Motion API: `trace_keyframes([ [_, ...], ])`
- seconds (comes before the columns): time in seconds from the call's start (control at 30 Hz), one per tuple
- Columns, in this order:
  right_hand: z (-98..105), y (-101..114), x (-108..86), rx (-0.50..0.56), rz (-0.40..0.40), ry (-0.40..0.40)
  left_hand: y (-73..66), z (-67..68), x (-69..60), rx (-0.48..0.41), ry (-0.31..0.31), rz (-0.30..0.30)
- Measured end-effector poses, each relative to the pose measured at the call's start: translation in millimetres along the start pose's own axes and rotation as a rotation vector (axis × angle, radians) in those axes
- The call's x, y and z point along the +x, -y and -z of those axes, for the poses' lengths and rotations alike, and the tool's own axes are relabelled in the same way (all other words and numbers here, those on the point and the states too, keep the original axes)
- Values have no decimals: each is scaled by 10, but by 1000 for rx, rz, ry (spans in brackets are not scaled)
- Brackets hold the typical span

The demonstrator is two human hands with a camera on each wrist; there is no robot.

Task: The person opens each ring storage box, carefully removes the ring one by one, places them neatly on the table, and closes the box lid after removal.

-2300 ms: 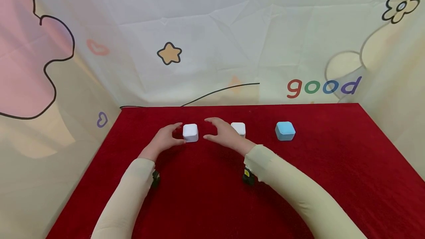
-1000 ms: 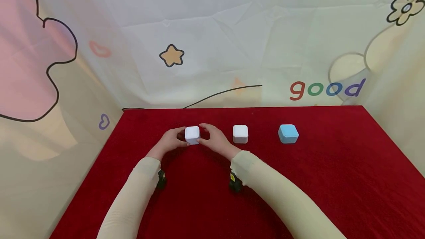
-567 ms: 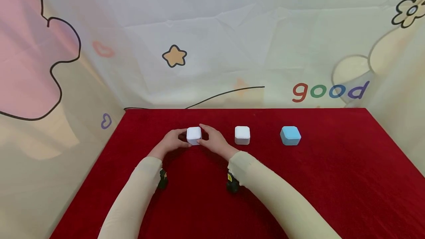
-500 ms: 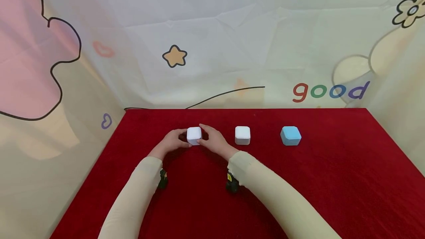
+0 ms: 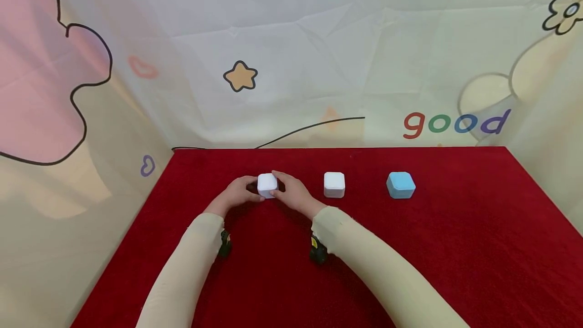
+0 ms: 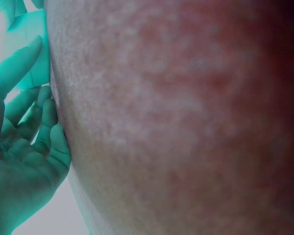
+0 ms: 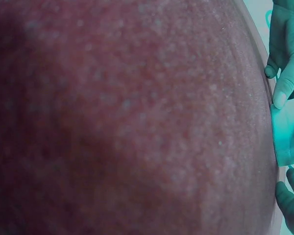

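A white block [image 5: 267,185] with rounded corners stands on the red cloth between the two hands, toward the back of the table. From its left side the left hand [image 5: 238,191] holds it, thumb near its front edge and fingers behind. On the opposite side the right hand [image 5: 295,194] grips it the same way, with thumb at the front and a fingertip at the far top corner. In the left wrist view, the left thumb lies across the block [image 6: 29,24]. Part of the block [image 7: 284,134] shows at the right edge of the right wrist view.
To the right stand a second white block [image 5: 334,185] and a light blue block [image 5: 401,185], in about one row with the held one. Red cloth [image 5: 282,277] covers the table. A printed curtain [image 5: 291,80] hangs behind it.
Since the earliest frame, the right hand has moved left from in front of the second white block, and both hands have closed in on the left white block. Lately they barely move.
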State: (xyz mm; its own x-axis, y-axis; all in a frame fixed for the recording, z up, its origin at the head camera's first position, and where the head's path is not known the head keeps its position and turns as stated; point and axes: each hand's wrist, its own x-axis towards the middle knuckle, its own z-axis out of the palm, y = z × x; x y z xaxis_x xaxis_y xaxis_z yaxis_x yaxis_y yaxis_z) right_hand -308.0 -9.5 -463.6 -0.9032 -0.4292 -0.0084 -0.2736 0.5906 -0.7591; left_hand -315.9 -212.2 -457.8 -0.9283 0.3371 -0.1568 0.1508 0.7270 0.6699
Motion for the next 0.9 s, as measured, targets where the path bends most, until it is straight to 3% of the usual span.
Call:
trace_keyframes([
  [0.9,24,-19,55,27,-26,16,16,-10,53,3,11,14],
])
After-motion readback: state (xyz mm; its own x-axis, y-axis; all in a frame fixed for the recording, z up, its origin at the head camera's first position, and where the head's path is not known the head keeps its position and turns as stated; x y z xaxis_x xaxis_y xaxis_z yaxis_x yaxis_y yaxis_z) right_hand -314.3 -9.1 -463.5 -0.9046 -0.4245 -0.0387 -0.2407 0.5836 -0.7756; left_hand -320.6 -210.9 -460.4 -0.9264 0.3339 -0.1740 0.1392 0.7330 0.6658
